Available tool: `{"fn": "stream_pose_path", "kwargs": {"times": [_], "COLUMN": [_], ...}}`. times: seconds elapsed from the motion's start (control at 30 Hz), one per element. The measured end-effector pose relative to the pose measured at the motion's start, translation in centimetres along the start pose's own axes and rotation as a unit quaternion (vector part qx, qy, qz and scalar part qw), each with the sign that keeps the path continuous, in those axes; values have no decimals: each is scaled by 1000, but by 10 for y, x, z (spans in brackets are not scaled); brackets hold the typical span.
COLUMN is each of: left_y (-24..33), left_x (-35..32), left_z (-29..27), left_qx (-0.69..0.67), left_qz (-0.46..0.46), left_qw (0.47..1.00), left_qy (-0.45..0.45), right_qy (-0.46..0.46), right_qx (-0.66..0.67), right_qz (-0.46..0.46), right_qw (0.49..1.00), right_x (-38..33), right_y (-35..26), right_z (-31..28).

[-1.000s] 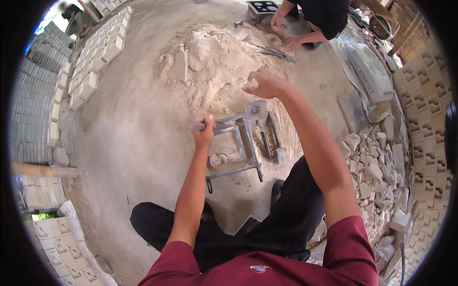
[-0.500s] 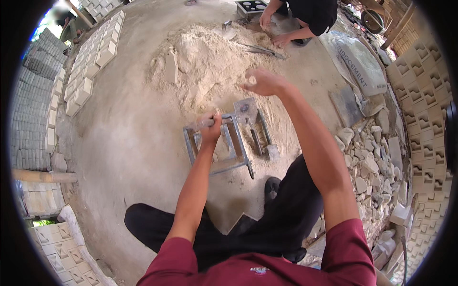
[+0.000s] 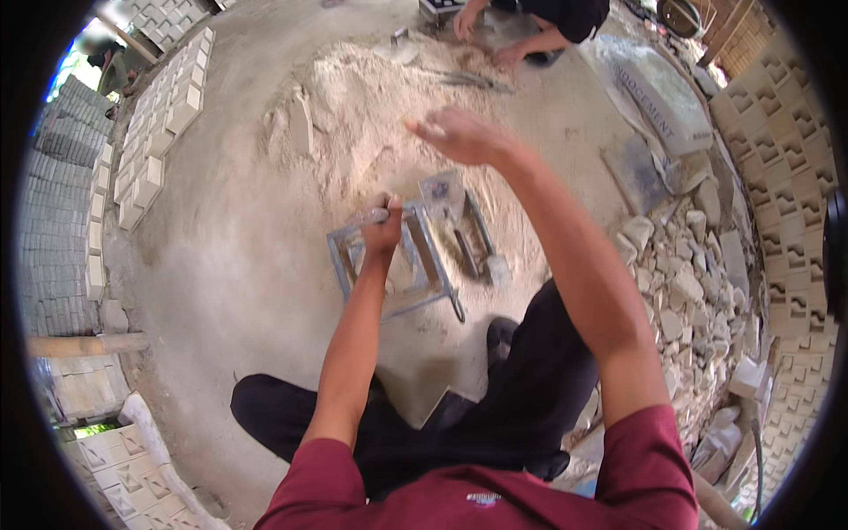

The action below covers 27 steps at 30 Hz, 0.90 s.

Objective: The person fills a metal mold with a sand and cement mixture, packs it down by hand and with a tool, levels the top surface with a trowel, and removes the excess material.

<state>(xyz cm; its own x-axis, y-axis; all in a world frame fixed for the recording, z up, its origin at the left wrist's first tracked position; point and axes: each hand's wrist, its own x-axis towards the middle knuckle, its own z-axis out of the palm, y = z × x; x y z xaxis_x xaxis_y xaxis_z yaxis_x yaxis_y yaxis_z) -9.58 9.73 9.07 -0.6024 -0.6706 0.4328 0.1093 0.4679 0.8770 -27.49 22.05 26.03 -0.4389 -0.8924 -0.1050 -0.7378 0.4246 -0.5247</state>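
Observation:
My left hand [image 3: 382,231] is closed around a short greyish rod-like tool [image 3: 374,215], just over the far side of a metal frame mould [image 3: 410,311]. Most of that tool is hidden by the fingers. The mould lies on the floor in front of my legs, with pale material inside it. Beside its right side rests a flat trowel [image 3: 442,192] with a dark handle, next to a metal bar [image 3: 480,221]. My right hand [image 3: 468,137] hangs over the near right part of a pale sand heap [image 3: 367,97], fingers stretched out to the left and slightly blurred.
Another person's hands [image 3: 508,55] work at the back beside a dark mould [image 3: 442,9]. Broken rubble [image 3: 685,287] lies at right, near a cement sack [image 3: 658,97] and a flat dark plate [image 3: 638,172]. Cast blocks [image 3: 168,115] stand in rows at left; patterned blocks [image 3: 786,168] form a right wall.
My right hand has moved left over the sand heap. My left hand stays at the mould, still gripping the rod-like tool. The whole scene has shifted slightly left and up.

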Motion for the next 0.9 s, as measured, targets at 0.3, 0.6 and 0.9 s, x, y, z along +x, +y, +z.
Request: {"fn": "stream_pose_path", "kwargs": {"times": [0.3,0.6,0.9], "left_y": [34,-19,-71], "left_x": [55,5,-120], "left_z": [3,-99,-122], "left_qx": [36,294,327], "left_qz": [115,-36,-415], "left_qw": [992,929,848], "left_qy": [-40,-220,46], "right_qy": [170,257,415], "right_qx": [297,431,447], "right_qz": [-247,-67,3], "right_qw": [907,863,792], "right_x": [-11,17,-12], "right_y": [-72,-94,-106], "right_z": [49,87,107]}}
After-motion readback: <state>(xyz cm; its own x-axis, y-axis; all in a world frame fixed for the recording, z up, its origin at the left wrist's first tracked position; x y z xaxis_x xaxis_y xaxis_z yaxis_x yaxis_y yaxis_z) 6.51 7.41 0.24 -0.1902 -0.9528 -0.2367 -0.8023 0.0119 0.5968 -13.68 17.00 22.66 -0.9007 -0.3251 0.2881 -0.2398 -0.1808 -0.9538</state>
